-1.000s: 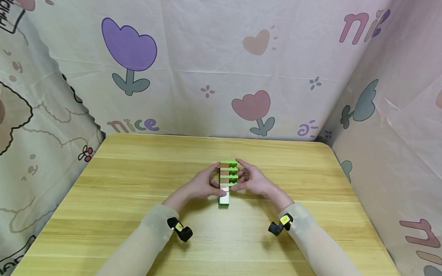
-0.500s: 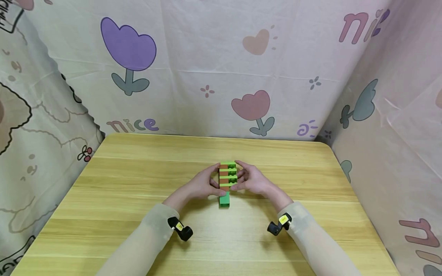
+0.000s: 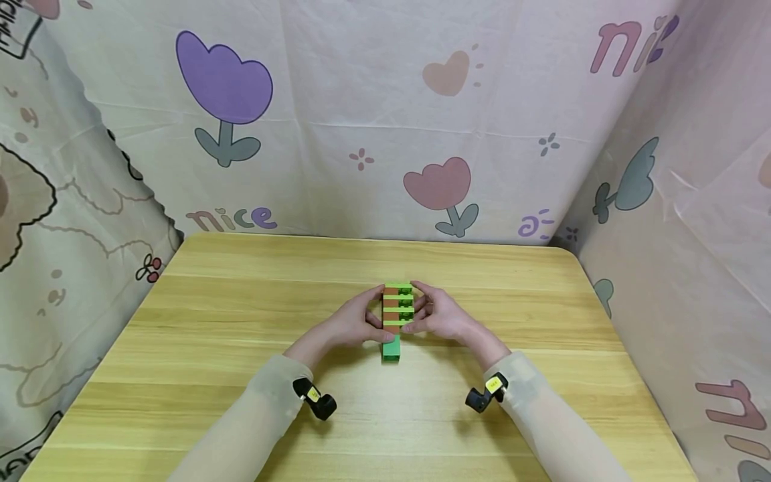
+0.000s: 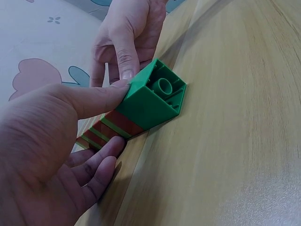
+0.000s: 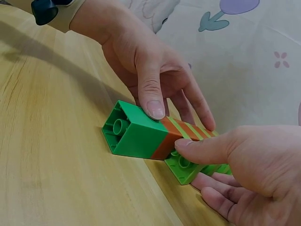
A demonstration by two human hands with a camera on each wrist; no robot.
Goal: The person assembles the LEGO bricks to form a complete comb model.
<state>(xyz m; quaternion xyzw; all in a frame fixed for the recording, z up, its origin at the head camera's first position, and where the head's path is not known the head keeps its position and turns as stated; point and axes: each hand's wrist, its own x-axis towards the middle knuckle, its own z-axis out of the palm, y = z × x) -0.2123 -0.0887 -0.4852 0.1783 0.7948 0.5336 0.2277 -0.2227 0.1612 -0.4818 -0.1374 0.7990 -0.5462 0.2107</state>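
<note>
A row of joined toy building blocks lies lengthwise at mid-table: a dark green block (image 3: 391, 349) at the near end, then orange blocks (image 3: 391, 303) alternating with lime green plates (image 5: 182, 174). The lime plates stick out to the right. My left hand (image 3: 351, 323) grips the row from its left, thumb on top where dark green meets orange, fingers along the side. From the right, my right hand (image 3: 444, 314) holds it by the lime side, thumb at the nearest plate and a finger reaching the far end. The dark green block's hollow underside faces the wrist cameras.
The wooden table (image 3: 241, 294) carries the blocks. Behind it hangs a printed cloth (image 3: 337, 80), with more cloth at both sides. A small black camera (image 3: 316, 402) is strapped to the left sleeve, another camera (image 3: 486, 393) to the right sleeve.
The bright glare on the near blocks has gone, so their green and orange now show, and the row has tipped slightly. Both hands keep their hold almost unmoved.
</note>
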